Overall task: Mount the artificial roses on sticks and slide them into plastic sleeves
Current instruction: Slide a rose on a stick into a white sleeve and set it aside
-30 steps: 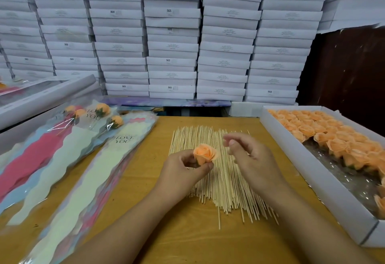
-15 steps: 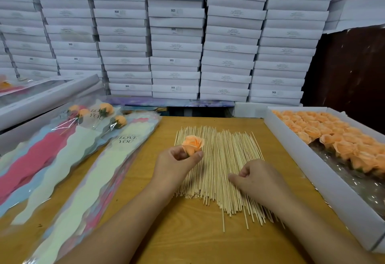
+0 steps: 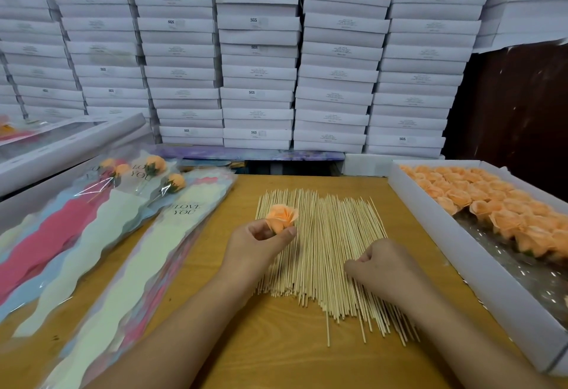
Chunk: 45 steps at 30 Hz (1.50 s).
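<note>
My left hand (image 3: 261,242) pinches an orange artificial rose (image 3: 281,217) by its base, just above the left part of a pile of thin wooden sticks (image 3: 325,244) spread on the wooden table (image 3: 276,342). My right hand (image 3: 379,265) lies on the pile's right part with fingers curled down onto the sticks; whether it holds one is hidden. A stack of plastic sleeves (image 3: 144,265) printed "LOVE YOU" lies at the left. Several finished roses in sleeves (image 3: 172,184) lie beyond it.
A white tray (image 3: 455,262) with several orange roses (image 3: 491,204) stands along the table's right edge. Stacked white boxes (image 3: 258,50) form a wall at the back. A long white box (image 3: 70,149) lies at the far left.
My right hand dropped from beside the rose down onto the stick pile. My left hand shifted slightly left and away with the rose.
</note>
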{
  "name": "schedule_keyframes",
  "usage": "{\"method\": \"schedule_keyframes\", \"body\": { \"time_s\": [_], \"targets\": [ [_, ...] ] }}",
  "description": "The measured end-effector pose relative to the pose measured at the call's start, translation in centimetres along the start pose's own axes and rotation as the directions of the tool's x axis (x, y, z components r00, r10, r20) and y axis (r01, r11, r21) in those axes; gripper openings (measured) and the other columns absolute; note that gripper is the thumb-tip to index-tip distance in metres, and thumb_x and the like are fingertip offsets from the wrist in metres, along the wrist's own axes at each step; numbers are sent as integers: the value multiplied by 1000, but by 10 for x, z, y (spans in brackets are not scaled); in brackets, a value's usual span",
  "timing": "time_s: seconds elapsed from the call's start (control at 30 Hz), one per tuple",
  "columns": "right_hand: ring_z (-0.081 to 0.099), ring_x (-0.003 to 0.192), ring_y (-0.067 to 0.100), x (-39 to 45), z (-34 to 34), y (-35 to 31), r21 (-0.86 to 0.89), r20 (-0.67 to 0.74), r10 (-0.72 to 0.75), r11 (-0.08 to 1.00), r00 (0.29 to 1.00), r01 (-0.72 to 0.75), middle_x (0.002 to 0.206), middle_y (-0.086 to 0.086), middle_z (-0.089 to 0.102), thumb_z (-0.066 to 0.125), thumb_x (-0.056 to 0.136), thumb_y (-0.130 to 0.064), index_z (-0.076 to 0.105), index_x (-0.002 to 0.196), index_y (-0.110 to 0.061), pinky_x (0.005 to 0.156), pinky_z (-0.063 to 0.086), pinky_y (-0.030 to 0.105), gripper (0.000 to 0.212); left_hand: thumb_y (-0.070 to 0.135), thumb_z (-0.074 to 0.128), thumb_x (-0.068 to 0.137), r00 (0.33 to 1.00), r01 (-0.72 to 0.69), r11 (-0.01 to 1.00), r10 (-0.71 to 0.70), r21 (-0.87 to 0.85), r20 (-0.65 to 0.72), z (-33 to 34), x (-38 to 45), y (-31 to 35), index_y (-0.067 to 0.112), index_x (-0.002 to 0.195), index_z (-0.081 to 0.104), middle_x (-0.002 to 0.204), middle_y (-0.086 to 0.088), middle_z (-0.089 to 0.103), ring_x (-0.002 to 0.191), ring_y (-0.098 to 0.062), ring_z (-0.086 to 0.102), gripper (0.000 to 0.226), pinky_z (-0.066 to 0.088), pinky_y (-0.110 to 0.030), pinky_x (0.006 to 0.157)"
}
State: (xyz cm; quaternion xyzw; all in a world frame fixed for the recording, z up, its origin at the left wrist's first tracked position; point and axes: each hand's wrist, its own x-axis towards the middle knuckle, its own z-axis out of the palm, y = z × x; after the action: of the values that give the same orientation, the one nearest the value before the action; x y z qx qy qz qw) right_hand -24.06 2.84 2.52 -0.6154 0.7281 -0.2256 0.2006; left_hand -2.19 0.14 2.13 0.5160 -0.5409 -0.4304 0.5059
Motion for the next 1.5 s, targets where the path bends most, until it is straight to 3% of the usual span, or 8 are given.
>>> {"method": "schedule_keyframes", "body": {
  "time_s": [0.17,0.3,0.43,0.57,0.7,1.03,1.37,1.5],
  "targets": [
    [20,35,12,-1,-6,-1,50,3,5,999,1000,-5,41,-8,23,65,79,-28,33,48,-22,49,20,25,44,30,80,83,998,57,994,-55,-89,27,-3,-1,3,21,94,76,90,-1,78,71,0,70,16,51,-12,57],
    [19,37,13,0,-8,-2,92,-21,-23,995,1000,25,42,-6,23,64,79,-28,31,45,-21,56,27,28,48,31,80,83,994,102,986,-98,-128,41,-4,3,0,23,99,76,93,5,78,89,-12,74,19,56,-28,74],
    [30,41,17,-3,-7,-3,143,-47,-97,984,994,103,44,-2,34,62,83,-24,40,46,-20,49,39,17,43,29,82,81,988,153,963,-140,-221,71,-8,8,-4,20,101,77,97,2,78,91,-13,75,22,56,-36,85],
    [59,48,23,-7,-11,-9,180,-71,-109,976,991,120,64,10,70,63,83,-21,65,62,-3,44,44,19,27,30,85,69,983,183,920,-167,-347,76,-13,13,-4,13,107,74,102,-4,78,92,-15,75,43,54,-28,74],
    [70,64,25,-10,-19,-15,195,-74,-123,971,990,135,67,3,74,62,83,-13,72,68,-14,60,58,37,18,28,83,63,982,188,870,-169,-455,82,-20,17,-3,10,101,75,102,-8,78,89,-15,75,43,56,-21,65],
    [61,62,9,-1,-21,-2,256,-28,-57,965,998,62,66,-13,73,58,94,-8,66,82,-23,60,48,26,20,23,80,67,975,214,776,-206,-594,83,-32,28,-5,5,104,71,86,-8,76,72,-10,73,42,57,-18,56],
    [64,72,10,-3,-22,-2,245,-1,-79,967,997,77,71,-8,74,58,95,-8,66,85,-24,60,45,24,21,23,81,67,976,211,769,-204,-604,81,-34,31,-9,6,102,72,89,-9,76,75,-11,74,40,58,-18,57],
    [53,49,7,-5,-23,-3,331,25,-81,941,996,68,77,-6,75,49,92,1,68,95,-32,50,45,25,38,24,82,66,975,215,780,-203,-588,88,-33,30,-9,5,104,73,92,-10,76,77,-12,73,44,58,-18,59]
  ]
}}
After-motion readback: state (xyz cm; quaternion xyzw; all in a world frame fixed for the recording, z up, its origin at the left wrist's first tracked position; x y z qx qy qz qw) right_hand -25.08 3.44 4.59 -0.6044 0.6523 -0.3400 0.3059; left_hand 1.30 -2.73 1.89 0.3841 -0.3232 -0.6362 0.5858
